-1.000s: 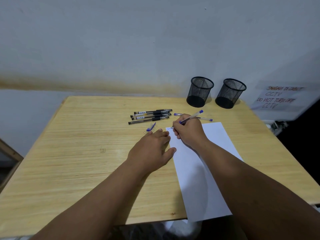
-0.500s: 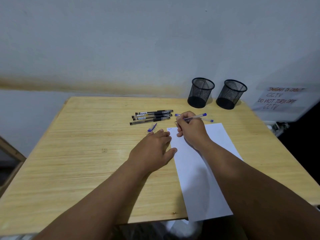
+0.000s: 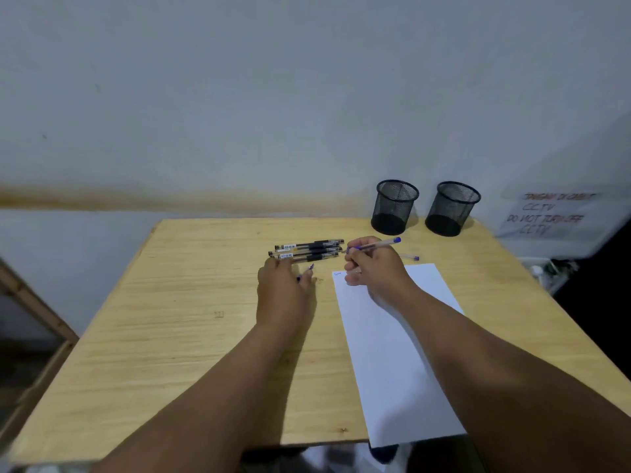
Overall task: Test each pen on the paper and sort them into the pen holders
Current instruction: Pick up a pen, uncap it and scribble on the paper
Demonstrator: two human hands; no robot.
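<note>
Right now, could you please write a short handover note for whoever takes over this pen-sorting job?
Right hand: grip shut on a blue pen, lifted off the paper.
Left hand: on the blue cap on the table; closure unclear.
Black pens lie grouped; another blue pen beside the paper.
Done: a small blue test mark at the paper's top corner.
Left: cap and sort this pen, test the rest. Both pen holders look empty.

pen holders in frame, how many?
2. Both black mesh, apparently empty, at the table's far right edge by the wall: left pen holder, right pen holder. None appears hidden.
</note>
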